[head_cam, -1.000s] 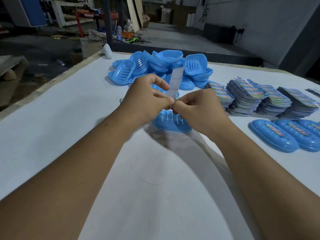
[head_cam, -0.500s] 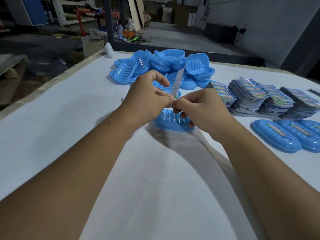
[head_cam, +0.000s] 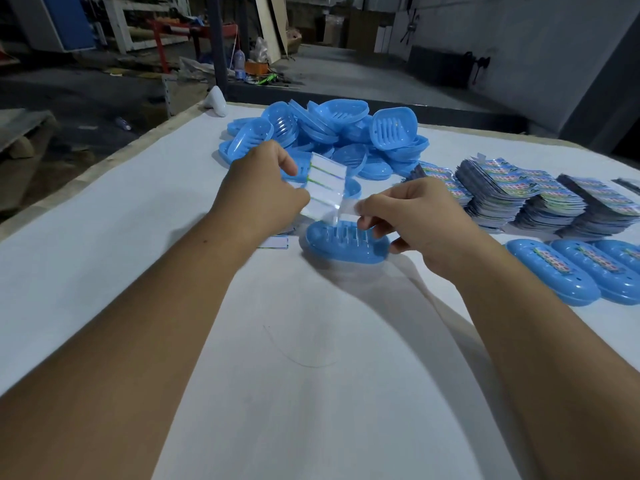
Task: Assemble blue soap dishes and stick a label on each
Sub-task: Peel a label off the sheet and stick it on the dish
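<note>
A white backing sheet [head_cam: 325, 181], ruled with thin green lines, is held above the table by the left hand [head_cam: 263, 192], whose fingers are pinched on its left edge. A clear, blurred label [head_cam: 341, 207] is pinched at one end by the fingers of the right hand [head_cam: 415, 220], its other end reaching the sheet. Just below both, a blue oval soap dish [head_cam: 343, 244] with slots across its top is seen lying on the table [head_cam: 104, 244]. Three labelled dishes [head_cam: 554, 271] are lined side by side at the right edge. A loose heap of dish parts [head_cam: 329, 133], too tangled to be counted, is piled farther back. About four stacks of printed label sheets [head_cam: 519, 192] are set beside it. The table is covered in white; a dim workshop floor with scattered clutter is seen beyond.
</note>
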The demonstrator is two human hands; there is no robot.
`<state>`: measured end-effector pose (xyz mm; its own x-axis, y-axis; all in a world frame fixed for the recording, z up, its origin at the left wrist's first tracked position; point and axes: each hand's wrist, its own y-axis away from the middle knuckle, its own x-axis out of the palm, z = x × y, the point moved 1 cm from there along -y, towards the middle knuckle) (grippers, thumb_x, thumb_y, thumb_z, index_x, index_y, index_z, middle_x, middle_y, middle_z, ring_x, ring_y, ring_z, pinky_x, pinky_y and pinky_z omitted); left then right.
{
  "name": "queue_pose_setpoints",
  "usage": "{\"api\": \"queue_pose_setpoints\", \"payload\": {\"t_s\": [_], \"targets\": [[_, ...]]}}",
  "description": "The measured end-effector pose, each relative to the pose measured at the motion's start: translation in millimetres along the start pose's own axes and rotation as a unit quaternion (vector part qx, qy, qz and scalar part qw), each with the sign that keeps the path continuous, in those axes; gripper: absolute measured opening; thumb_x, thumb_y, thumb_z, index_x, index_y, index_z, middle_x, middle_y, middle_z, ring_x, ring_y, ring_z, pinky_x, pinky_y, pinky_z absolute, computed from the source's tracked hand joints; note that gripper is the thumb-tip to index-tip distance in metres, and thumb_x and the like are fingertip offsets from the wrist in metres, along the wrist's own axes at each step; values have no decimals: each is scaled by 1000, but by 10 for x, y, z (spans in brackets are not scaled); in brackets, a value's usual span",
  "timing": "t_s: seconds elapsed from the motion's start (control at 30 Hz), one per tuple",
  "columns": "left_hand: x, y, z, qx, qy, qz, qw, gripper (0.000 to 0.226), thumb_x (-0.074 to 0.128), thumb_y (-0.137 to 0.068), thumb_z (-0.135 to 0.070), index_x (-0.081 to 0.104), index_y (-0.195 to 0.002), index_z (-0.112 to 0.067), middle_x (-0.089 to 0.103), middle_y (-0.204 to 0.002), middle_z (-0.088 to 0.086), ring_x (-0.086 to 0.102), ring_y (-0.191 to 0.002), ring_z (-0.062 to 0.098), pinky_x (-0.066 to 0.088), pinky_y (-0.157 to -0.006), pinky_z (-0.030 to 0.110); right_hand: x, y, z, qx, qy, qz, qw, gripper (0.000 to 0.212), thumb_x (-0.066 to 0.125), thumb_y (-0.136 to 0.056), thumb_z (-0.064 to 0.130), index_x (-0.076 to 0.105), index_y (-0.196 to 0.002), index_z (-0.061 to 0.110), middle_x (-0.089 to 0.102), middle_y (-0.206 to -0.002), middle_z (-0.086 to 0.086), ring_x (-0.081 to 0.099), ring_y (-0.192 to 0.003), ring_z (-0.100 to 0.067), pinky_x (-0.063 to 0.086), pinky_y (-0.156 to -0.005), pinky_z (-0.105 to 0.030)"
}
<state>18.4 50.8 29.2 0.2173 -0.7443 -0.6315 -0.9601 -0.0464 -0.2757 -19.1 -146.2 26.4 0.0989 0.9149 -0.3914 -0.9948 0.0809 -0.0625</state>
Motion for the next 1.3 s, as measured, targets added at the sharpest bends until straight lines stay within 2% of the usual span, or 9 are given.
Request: {"api": "queue_pose_setpoints", "payload": {"t_s": [0.3, 0.37, 0.67, 0.8, 0.9, 1.0, 1.07, 1.17, 1.3], "targets": [[-194, -69, 122, -71, -99, -1, 992, 15, 67, -81, -15, 55, -76, -22, 62, -84, -2, 55, -80, 19, 37, -56, 27, -32, 25, 23, 31, -15, 3, 999, 23, 78, -80, 24, 73, -60, 14, 74, -69, 0, 59, -56, -7, 41, -42, -16], [-251, -98, 159, -81, -135, 1, 988, 4, 65, -80, -13, 62, -81, -13, 67, -87, 3, 58, -80, 23, 41, -60, 31, -30, 36, 34, 34, -12, 2, 999, 23, 78, -80, 25, 72, -60, 15, 73, -68, 1, 59, -56, -6, 41, -41, -16], [-334, -130, 283, -116, -254, 72, 958, 19, 68, -79, -16, 67, -97, -9, 72, -92, 9, 66, -88, 24, 47, -60, 31, 5, 41, 52, 39, -1, -1, 999, 28, 78, -79, 28, 68, -55, 17, 68, -68, -4, 58, -56, -9, 41, -41, -17], [-335, -105, 274, -95, -287, 34, 953, 19, 73, -81, -18, 66, -98, -11, 66, -90, 8, 58, -73, 20, 38, -50, 29, 17, 34, 38, 26, 10, 1, 1000, 28, 78, -78, 29, 69, -54, 17, 66, -65, -3, 58, -55, -8, 41, -41, -18], [-302, -114, 186, -65, -196, 1, 978, 20, 72, -83, -25, 73, -95, -9, 70, -88, 8, 62, -75, 20, 40, -52, 27, 38, 21, 25, 15, 10, -3, 1000, 27, 77, -77, 29, 70, -53, 18, 68, -66, -4, 58, -55, -8, 42, -42, -19], [-180, -62, -10, -3, -43, 56, 997, 24, 74, -82, -36, 78, -83, -12, 67, -69, 4, 53, -54, 8, 41, -52, 24, 57, 1, 9, -3, 16, -23, 1000, 25, 77, -76, 28, 72, -55, 15, 71, -69, -11, 57, -55, -8, 43, -41, -20], [-97, 18, -127, 25, 31, 103, 994, 18, 77, -80, -39, 80, -78, -21, 72, -73, 5, 52, -53, 5, 46, -57, 24, 63, -7, 4, -16, 19, -33, 999, 25, 77, -76, 27, 72, -57, 12, 71, -67, -9, 57, -54, -8, 43, -41, -21], [-5, 83, -187, 41, 71, 142, 986, 9, 79, -79, -41, 79, -70, -37, 76, -79, -2, 60, -63, 5, 51, -65, 29, 63, -7, 5, -33, 15, -37, 999, 24, 77, -76, 24, 71, -57, 10, 69, -62, -4, 56, -54, -8, 43, -42, -21], [56, 89, -170, 26, 89, 150, 984, 11, 79, -81, -43, 80, -71, -38, 73, -69, -11, 57, -60, -1, 46, -65, 27, 55, 7, 21, -43, 8, -42, 998, 25, 78, -76, 25, 73, -63, 5, 69, -62, -6, 56, -53, -6, 43, -42, -21]]}}
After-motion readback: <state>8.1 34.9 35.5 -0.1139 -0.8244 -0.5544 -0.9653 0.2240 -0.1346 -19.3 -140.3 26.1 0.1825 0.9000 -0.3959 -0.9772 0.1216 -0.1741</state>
